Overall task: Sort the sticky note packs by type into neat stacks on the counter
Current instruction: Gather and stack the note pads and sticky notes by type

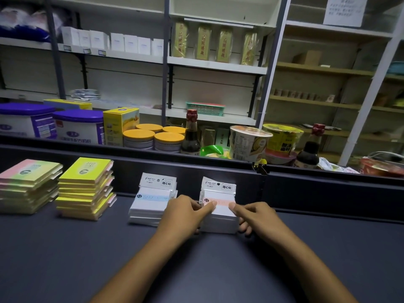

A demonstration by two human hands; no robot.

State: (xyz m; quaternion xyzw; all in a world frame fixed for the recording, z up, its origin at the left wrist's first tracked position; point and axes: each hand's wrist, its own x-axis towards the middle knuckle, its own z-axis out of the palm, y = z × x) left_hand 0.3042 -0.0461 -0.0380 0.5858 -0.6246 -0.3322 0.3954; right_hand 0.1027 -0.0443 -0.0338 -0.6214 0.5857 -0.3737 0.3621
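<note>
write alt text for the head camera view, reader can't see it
Both hands, left hand and right hand, grip a pink-banded white pack stack on a dark counter. Left of it stand a blue-banded white stack, a yellow stack and a pink-green stack.

Four stacks in a row on dark bench (65, 259): pink-green packs (28, 185) far left; yellow packs (86, 189) beside; white blue-stripe packs (150, 203) centre; white pink-stripe packs (219, 209) right, top pack slightly askew
</note>
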